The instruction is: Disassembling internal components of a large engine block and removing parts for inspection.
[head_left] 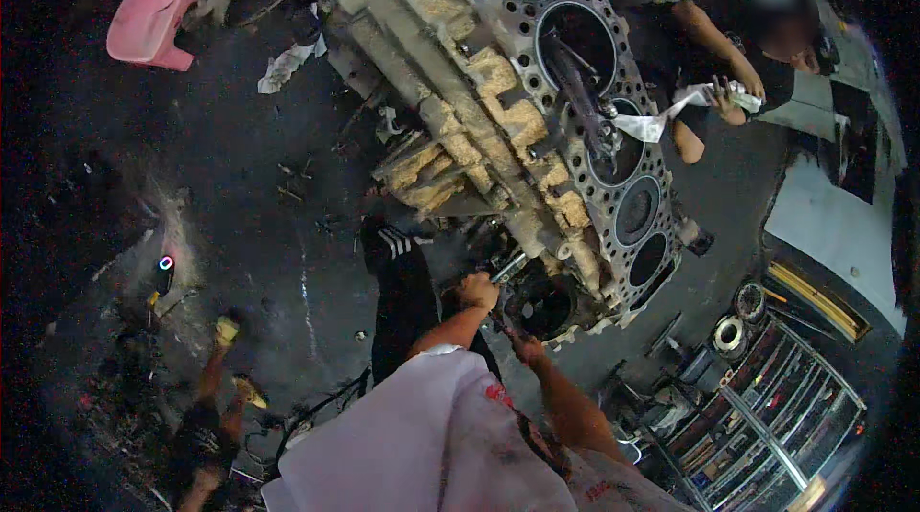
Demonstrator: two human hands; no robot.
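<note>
A large engine block lies tilted before me, its side caked with tan grime and its row of round cylinder bores facing right. At its near end my left hand is closed round a silver socket tool, whose tip points toward the block. My right hand is wrapped round a dark bar just below. The bar seems to meet the silver tool by my left hand, but their joint is too small to make out. A dark round opening in the block sits just right of my hands.
At right, a co-worker's hands hold a white cloth over the bores, where a connecting rod lies. A tool cart stands lower right, a pink plastic stool upper left. Another person's yellow-gloved hand shows lower left.
</note>
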